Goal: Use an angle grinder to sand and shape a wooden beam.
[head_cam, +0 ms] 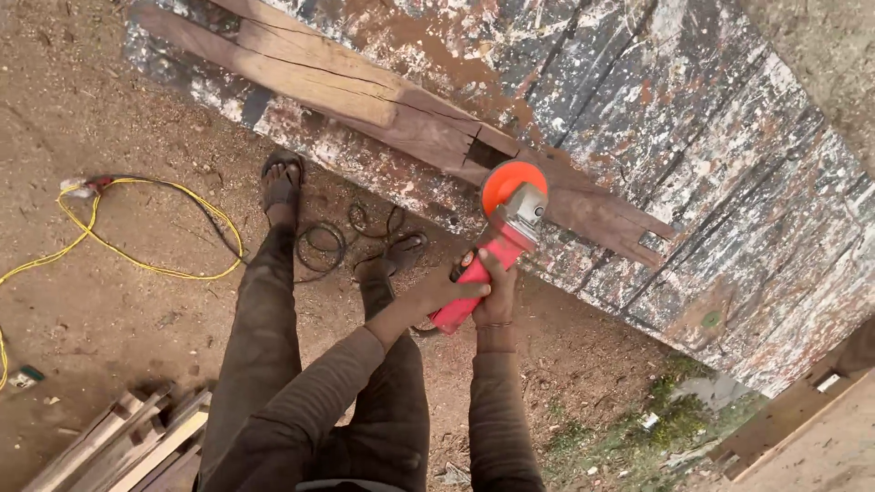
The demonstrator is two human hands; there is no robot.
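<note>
1. We hold a red angle grinder with an orange disc guard [497, 239] in both hands, near the middle of the view.
2. Our left hand [444, 290] wraps closed around the rear of the red body, the fingers curled over it.
3. Our right hand [498, 293] grips the same body just beside the left, also closed tight around it.
4. The grinder's orange head sits at a notch in a long brown cracked wooden beam [365, 91], which lies across a large paint-spattered worn work surface [711, 155] on the far and right side.
5. Below us, our legs in dark trousers stand on the reddish dirt ground [118, 310], sandals on both feet.
6. A yellow electric cable [137, 264] loops over the ground at the left, and a coiled black cord [321, 244] lies between our feet.
7. A stack of pale wooden planks [137, 442] rests at the near left.
</note>
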